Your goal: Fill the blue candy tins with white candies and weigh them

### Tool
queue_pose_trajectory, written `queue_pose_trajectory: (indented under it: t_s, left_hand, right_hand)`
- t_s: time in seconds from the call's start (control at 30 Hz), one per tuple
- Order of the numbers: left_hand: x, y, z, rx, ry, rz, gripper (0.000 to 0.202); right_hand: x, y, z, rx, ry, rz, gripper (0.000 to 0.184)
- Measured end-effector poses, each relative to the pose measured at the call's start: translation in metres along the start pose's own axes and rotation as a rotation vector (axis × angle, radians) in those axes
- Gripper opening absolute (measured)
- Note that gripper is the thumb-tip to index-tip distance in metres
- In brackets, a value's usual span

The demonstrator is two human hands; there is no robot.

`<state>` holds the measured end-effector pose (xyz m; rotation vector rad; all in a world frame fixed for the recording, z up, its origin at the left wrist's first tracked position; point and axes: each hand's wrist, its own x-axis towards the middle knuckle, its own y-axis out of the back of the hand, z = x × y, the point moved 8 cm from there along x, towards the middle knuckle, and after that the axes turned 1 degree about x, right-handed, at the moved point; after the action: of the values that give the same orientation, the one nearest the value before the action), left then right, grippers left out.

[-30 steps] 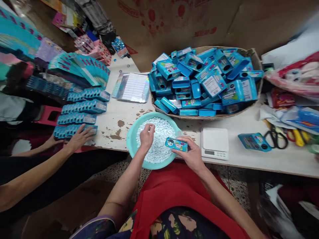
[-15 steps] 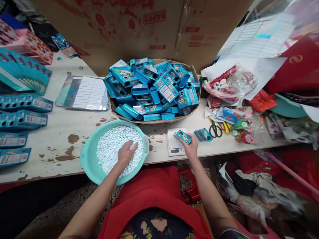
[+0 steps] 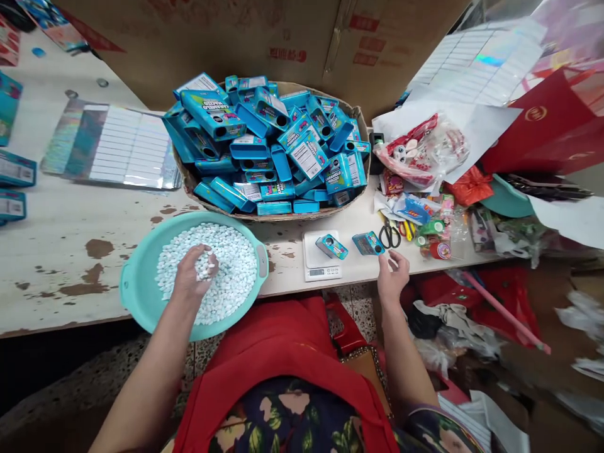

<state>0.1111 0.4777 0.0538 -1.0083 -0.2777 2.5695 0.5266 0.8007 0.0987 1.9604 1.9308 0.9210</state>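
Note:
My left hand (image 3: 192, 274) is cupped over the teal basin (image 3: 138, 280) of small white candies (image 3: 226, 264), closed on a handful of them. My right hand (image 3: 391, 277) hovers at the table edge with loosely curled fingers, holding nothing I can see. It is just below a blue tin (image 3: 369, 243) lying flat on the table. Another blue tin (image 3: 331, 246) rests on the small white scale (image 3: 321, 267), to the left of my right hand.
A wicker basket (image 3: 268, 214) piled with several blue tins stands behind the basin. Black-handled scissors (image 3: 389, 234), tape rolls and plastic-wrapped goods clutter the right side. A holographic sheet (image 3: 113, 148) lies at the left, and cardboard boxes stand along the back.
My right hand set the blue tin on the scale and drew back to the right. My left hand lifted from the candies with a handful. The view swung right.

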Motion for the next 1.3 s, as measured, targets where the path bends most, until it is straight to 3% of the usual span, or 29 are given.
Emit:
queue_pose_trajectory:
  t_s: [0.1, 0.17, 0.3, 0.4, 0.5, 0.6, 0.67, 0.73, 0.87, 0.93, 1.03, 1.1, 1.17, 1.23, 1.3]
  left_hand:
    - [-0.004, -0.006, 0.008, -0.163, 0.069, -0.118, 0.013]
    - [-0.002, -0.004, 0.006, -0.24, 0.1, -0.107, 0.012]
    - [0.003, -0.001, -0.019, -0.244, 0.266, -0.034, 0.009]
    - [0.006, -0.003, -0.03, -0.221, 0.302, -0.06, 0.007]
    - [0.007, -0.004, -0.03, -0.189, 0.282, -0.071, 0.007]
    - [0.008, -0.005, -0.03, -0.118, 0.279, -0.055, 0.009]
    - [0.01, -0.002, -0.026, 0.022, 0.198, -0.011, 0.014]
    - [0.011, 0.003, -0.013, 0.316, -0.001, 0.068, 0.017]
    - [0.005, -0.004, 0.019, 1.001, -0.491, 0.132, 0.017]
    - [0.006, 0.0, 0.023, 1.064, -0.549, 0.138, 0.016]
    - [0.018, 0.023, 0.013, 0.723, -0.291, 0.166, 0.02]
    - [0.023, 0.032, -0.008, 0.373, -0.02, 0.12, 0.024]
    - [0.021, 0.03, -0.024, 0.137, 0.185, 0.066, 0.021]
    - [0.015, 0.026, -0.029, 0.091, 0.254, 0.048, 0.02]
    - [0.006, 0.018, -0.022, 0.146, 0.212, 0.029, 0.023]
  right_hand:
    - [0.005, -0.006, -0.003, -0.057, 0.042, -0.017, 0.038]
    - [0.006, -0.01, -0.005, -0.087, 0.048, -0.02, 0.039]
    - [0.012, -0.014, -0.002, -0.153, 0.067, -0.019, 0.041]
    - [0.024, -0.023, -0.003, -0.232, 0.156, -0.047, 0.049]
    - [0.038, -0.045, 0.001, -0.288, 0.201, -0.175, 0.058]
    - [0.045, -0.069, 0.015, -0.336, 0.119, -0.36, 0.058]
    - [0.047, -0.074, 0.02, -0.365, 0.078, -0.405, 0.056]
    - [0.046, -0.069, 0.013, -0.36, 0.117, -0.355, 0.056]
    - [0.027, -0.04, -0.024, -0.238, 0.278, -0.114, 0.046]
    - [0.007, -0.038, -0.043, -0.167, 0.323, -0.089, 0.04]
    - [-0.024, -0.063, -0.058, -0.065, 0.337, -0.221, 0.049]
    - [-0.037, -0.085, -0.053, -0.01, 0.254, -0.304, 0.062]
    - [-0.043, -0.103, -0.044, 0.048, 0.121, -0.36, 0.063]
    - [-0.045, -0.111, -0.044, 0.096, 0.056, -0.397, 0.053]
    - [-0.046, -0.108, -0.062, 0.116, 0.106, -0.415, 0.043]
